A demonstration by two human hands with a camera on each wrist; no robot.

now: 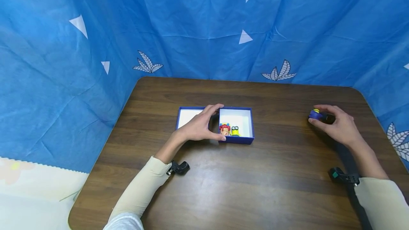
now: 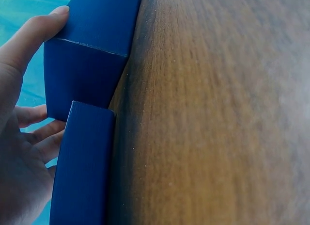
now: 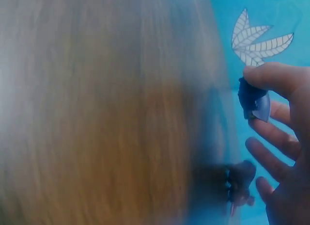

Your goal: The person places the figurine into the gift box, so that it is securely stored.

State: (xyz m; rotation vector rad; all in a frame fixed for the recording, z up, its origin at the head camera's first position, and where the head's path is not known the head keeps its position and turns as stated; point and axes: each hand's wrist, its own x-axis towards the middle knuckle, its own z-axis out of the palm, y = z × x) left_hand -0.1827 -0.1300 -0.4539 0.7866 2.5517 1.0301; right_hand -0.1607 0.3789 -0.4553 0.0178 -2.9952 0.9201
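Note:
My left hand [image 1: 198, 125] holds a blue box [image 1: 239, 140] with a white inside, thumb on its front wall and fingers at the back. Inside the box, a red-haired toy figure [image 1: 225, 130] and a yellow minion figure [image 1: 235, 131] are together at the front left. In the left wrist view, the thumb presses on a blue wall of the box [image 2: 87, 74]. Far to the right, my right hand [image 1: 343, 125] pinches a small blue toy figure [image 1: 315, 115] with a yellow top between thumb and fingers. Its exact kind is unclear.
Left of the box lies a shallow blue-rimmed, white-lined tray or lid [image 1: 185, 117], partly behind my left hand. A dark figure [image 3: 240, 182] stands on the wooden table [image 1: 271, 173] near my right hand. Blue patterned cloth [image 1: 204, 27] hangs behind the table.

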